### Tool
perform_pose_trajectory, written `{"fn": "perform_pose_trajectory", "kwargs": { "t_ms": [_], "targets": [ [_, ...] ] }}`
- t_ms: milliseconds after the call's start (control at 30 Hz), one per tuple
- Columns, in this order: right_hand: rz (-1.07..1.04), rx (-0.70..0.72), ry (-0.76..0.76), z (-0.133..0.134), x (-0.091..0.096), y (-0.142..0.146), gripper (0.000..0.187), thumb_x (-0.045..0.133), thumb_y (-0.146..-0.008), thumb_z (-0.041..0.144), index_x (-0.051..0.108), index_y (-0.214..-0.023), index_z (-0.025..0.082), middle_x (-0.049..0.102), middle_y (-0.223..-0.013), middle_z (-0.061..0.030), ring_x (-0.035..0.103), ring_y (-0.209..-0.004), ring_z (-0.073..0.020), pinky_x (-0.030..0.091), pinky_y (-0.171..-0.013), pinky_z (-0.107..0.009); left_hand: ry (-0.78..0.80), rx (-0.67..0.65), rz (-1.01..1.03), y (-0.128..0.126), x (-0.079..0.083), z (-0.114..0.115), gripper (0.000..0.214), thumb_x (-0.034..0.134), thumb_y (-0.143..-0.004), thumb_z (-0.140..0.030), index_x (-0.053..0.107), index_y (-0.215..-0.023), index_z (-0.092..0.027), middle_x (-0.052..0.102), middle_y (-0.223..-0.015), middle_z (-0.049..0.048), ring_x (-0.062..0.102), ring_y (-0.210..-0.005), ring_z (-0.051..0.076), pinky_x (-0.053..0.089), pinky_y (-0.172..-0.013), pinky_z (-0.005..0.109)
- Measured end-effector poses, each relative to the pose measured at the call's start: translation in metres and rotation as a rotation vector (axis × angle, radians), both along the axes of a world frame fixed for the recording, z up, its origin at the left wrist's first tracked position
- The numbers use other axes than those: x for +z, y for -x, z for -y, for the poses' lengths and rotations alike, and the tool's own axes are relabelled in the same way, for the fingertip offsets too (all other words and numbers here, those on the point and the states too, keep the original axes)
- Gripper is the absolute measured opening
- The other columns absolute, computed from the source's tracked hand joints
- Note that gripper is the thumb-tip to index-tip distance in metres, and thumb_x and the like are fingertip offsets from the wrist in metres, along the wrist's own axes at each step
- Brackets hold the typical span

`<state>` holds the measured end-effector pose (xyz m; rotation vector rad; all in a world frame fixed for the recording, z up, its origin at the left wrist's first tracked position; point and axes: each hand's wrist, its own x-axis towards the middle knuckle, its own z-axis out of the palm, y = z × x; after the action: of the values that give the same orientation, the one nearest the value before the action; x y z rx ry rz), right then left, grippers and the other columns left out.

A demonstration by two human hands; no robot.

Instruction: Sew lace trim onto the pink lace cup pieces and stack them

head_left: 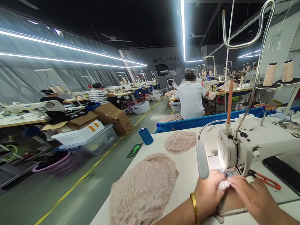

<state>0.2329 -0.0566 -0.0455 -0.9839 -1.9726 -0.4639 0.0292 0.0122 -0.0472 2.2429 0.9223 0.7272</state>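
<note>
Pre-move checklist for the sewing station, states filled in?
1. Both hands on the work: ok, left hand and right hand meet at the pale fabric.
2. Fabric at the machine head: ok, held just in front of it.
3. Fingertips clear of the needle: cannot tell, the hands hide that spot.
4. Lamp lit: ok, its edge glows.
5. Loose items away from the work: not ok, an orange-handled tool lies close beside the right hand.

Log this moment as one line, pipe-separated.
left hand: holding pale fabric | right hand: holding same fabric | place: by needle area of sewing machine | nearby: lace pieces, blue thread cone
</note>
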Motion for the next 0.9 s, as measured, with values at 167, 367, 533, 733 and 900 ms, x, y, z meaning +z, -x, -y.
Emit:
{"fn": "perform_pose_trajectory", "kwargs": {
  "t_ms": [167,367,533,733,900],
  "targets": [
    [0.003,-0.003,-0.023,-0.001,0.004,0.001,0.031,0.044,-0.113,0.010,0.070,-0.126,0.021,0.084,-0.096,-0.0049,0.078,-0.074,-0.0177,0.061,-0.074,-0.028,0.029,-0.025,-0.009,-0.001,0.003,0.000,0.021,0.070,-0.091,-0.017,0.072,-0.070,-0.021,0.068,-0.075,0.0003,0.064,-0.073,0.017,0.048,-0.068,0.024],
    [-0.009,-0.021,0.011,0.002,0.011,0.006,0.031,0.039,-0.117,0.017,0.070,-0.115,0.023,0.082,-0.087,-0.0025,0.075,-0.067,-0.0165,0.058,-0.064,-0.027,0.139,-0.020,0.000,0.001,0.009,0.002,0.005,0.086,-0.081,-0.023,0.081,-0.080,-0.022,0.072,-0.080,0.0001,0.069,-0.082,0.020,0.054,-0.078,0.027],
    [-0.019,-0.033,0.043,0.001,0.012,0.006,0.032,0.032,-0.121,0.022,0.064,-0.117,0.024,0.078,-0.080,-0.0002,0.071,-0.058,-0.0149,0.055,-0.058,-0.026,0.165,-0.010,0.059,0.003,0.010,0.005,0.011,0.079,-0.087,-0.027,0.080,-0.079,-0.020,0.072,-0.083,0.0012,0.067,-0.079,0.018,0.055,-0.077,0.027],
    [0.062,0.086,0.173,0.003,0.008,-0.001,0.033,0.034,-0.119,0.020,0.064,-0.109,0.025,0.073,-0.079,0.0022,0.070,-0.063,-0.0137,0.054,-0.060,-0.024,-0.163,-0.060,0.126,0.010,0.004,0.014,0.025,0.076,-0.092,-0.027,0.072,-0.068,-0.020,0.070,-0.091,0.0051,0.066,-0.087,0.019,0.051,-0.080,0.030],
    [0.381,0.182,0.461,0.014,0.013,-0.019,0.029,0.049,-0.100,0.002,0.065,-0.099,0.026,0.073,-0.092,-0.0006,0.069,-0.077,-0.0169,0.054,-0.068,-0.026,-0.503,-0.285,0.081,0.023,-0.011,0.016,0.015,0.070,-0.100,-0.025,0.074,-0.085,-0.022,0.080,-0.091,0.0022,0.069,-0.080,0.017,0.049,-0.080,0.033]
  ]
}}
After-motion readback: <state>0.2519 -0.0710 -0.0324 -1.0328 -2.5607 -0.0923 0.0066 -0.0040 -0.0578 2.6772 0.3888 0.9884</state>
